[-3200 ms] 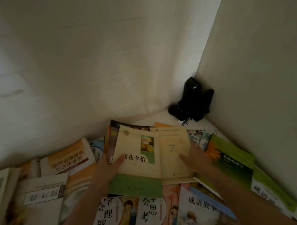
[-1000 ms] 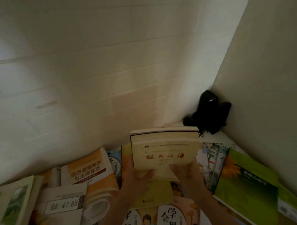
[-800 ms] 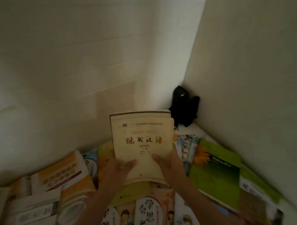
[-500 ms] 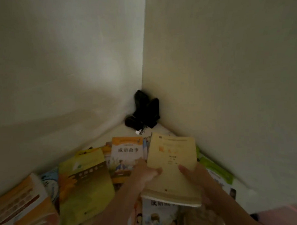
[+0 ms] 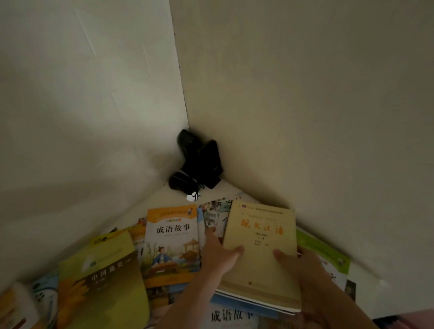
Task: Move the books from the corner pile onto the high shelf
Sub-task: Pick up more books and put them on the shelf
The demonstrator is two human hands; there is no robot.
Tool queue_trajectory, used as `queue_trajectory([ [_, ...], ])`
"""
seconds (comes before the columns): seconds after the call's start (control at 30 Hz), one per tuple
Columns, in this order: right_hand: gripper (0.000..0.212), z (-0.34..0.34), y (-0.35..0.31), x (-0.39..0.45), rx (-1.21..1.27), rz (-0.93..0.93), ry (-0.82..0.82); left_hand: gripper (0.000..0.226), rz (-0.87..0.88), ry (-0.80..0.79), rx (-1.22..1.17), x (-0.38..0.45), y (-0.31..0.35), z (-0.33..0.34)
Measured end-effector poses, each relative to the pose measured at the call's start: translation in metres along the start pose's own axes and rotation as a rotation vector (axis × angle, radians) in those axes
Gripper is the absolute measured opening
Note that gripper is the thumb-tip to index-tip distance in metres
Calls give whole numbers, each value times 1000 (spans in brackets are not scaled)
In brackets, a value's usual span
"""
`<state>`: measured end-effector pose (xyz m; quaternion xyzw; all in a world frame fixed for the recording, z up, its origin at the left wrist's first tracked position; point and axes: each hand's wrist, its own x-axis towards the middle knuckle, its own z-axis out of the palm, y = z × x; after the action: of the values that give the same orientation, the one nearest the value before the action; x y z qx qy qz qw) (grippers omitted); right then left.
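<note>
Books lie spread over the pale surface at the bottom of the frame, and the cream book [image 5: 260, 252] sits in both hands at lower right of centre. A second ago it was held upright and higher, its cover facing the camera in front of the left wall; now it has swung to the right and tipped back nearly flat, low over the pile [image 5: 165, 253]. The view has turned with it, so the black object [image 5: 198, 165] in the corner now stands at mid-frame. That reads as the lift being done and the carry starting, though no shelf is in view yet.

The left hand [image 5: 218, 255] grips the book's left edge, thumb laid on the cover. The right hand [image 5: 302, 265] grips the right edge, thumb on top likewise, fingers hidden beneath.

The book is a thick paperback with a plain cream cover, orange-red title characters across its upper half and small dark print below. Its page block shows at the near edge, just above a blue-edged book [image 5: 232, 310] that lies under it.
</note>
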<state>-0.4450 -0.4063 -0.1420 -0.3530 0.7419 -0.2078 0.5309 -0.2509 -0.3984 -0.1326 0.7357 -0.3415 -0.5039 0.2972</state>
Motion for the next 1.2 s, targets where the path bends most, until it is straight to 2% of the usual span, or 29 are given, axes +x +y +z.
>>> queue_trajectory([
  [0.03,58,-3,-1,5,102,69,-58,85,-26,4,-44,4,-1,0],
  [0.1,58,-5,-3,10,199,86,-153,88,-66,-10,-74,8,-1,0],
  [0.2,41,6,-14,8,253,-1,-101,87,-94,-12,-125,7,-4,-4],
  [0.27,33,15,-23,-2,231,-114,-86,71,-136,-50,-231,6,-6,-13],
  [0.3,37,17,-25,-11,200,-177,-97,61,-145,-81,-274,5,-8,-19],
  [0.33,43,19,-26,-19,167,-233,-100,56,-128,-117,-316,1,-9,-24],
  [0.43,46,13,-25,-45,198,-325,-136,79,-55,-213,-407,-9,-10,-39],
  [0.53,48,14,-33,-74,239,-384,-241,72,53,-289,-353,-30,-7,-69],
  [0.6,43,27,-48,-96,250,-436,-296,79,101,-228,-326,-50,-9,-100],
  [0.67,46,50,-60,-114,251,-424,-403,78,140,-148,-401,-74,-16,-135],
  [0.73,55,80,-68,-138,221,-423,-499,79,144,-29,-461,-101,-29,-170],
  [0.8,56,110,-74,-158,148,-507,-607,88,156,115,-450,-129,-48,-200],
  [0.9,57,146,-68,-185,-12,-609,-719,73,229,306,-370,-170,-84,-229],
  [0.97,62,163,-50,-198,-65,-658,-736,66,309,341,-353,-193,-104,-239],
  [1.07,60,174,-11,-205,-91,-743,-646,63,402,331,-359,-205,-138,-240],
  [1.2,59,183,33,-194,-160,-733,-590,61,448,315,-354,-204,-177,-220],
])
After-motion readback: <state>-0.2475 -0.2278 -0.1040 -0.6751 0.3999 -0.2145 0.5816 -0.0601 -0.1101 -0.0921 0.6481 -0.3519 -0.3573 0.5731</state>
